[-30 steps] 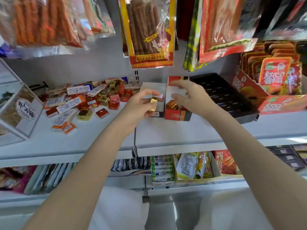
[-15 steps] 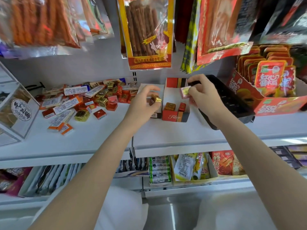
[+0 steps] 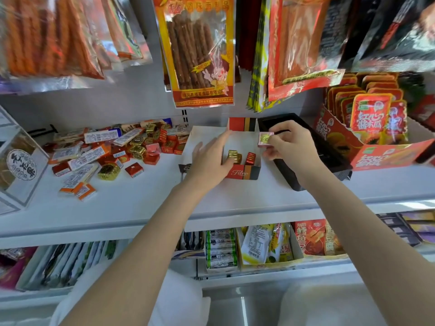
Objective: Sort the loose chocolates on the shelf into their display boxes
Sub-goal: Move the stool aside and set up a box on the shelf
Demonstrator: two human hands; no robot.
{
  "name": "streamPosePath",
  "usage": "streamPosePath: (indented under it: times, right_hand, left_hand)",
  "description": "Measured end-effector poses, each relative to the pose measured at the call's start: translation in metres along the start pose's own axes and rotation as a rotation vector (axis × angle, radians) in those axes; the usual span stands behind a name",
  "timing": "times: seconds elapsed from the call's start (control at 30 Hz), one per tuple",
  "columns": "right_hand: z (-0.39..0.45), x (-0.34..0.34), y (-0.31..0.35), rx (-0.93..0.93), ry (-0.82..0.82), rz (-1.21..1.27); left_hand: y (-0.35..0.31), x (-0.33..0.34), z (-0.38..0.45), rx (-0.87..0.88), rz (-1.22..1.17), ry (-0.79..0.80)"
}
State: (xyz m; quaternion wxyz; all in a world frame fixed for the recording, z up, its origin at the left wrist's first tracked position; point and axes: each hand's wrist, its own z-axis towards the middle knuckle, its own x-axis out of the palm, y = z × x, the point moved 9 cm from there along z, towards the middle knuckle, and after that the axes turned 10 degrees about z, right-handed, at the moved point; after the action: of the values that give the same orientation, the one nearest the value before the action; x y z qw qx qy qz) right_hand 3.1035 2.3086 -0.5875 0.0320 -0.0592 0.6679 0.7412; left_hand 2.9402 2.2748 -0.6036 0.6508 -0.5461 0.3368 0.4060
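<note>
Chocolates (image 3: pixel 131 149) sit heaped loose on the white shelf (image 3: pixel 131 198), left of the red display box (image 3: pixel 242 158). From the head camera, the right hand (image 3: pixel 289 142) pinches a pink-wrapped chocolate (image 3: pixel 266 139) just above that box's right wall, while the left hand (image 3: pixel 209 158), fingers straight and relaxed, rests against the box's left side beside a gold chocolate (image 3: pixel 234 156) inside. A black tray (image 3: pixel 329 158) lies to the right.

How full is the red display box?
Nearly empty: the red display box holds a gold chocolate and a red chocolate.

Shiny foil-wrapped chocolates (image 3: pixel 138 151) on a smooth white shelf (image 3: pixel 131 198); cardboard display box (image 3: pixel 244 171).
</note>
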Motion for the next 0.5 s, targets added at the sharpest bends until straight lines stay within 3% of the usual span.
streamPosePath:
  times: [0.07, 0.17, 0.33, 0.5]
  right_hand:
    - [0.000, 0.010, 0.005, -0.003, 0.028, 0.036]
    - [-0.001, 0.044, 0.015, -0.051, 0.127, -0.001]
    - [-0.006, 0.118, 0.014, -0.215, 0.206, -0.379]
    - [-0.008, 0.138, 0.008, -0.280, 0.156, -0.697]
  left_hand:
    - [0.018, -0.016, -0.005, -0.040, 0.165, -0.085]
    - [0.061, -0.026, -0.021, -0.140, 0.353, -0.048]
    - [0.080, -0.025, -0.050, -0.077, 0.207, 0.095]
    - [0.090, -0.033, -0.056, -0.077, 0.133, 0.056]
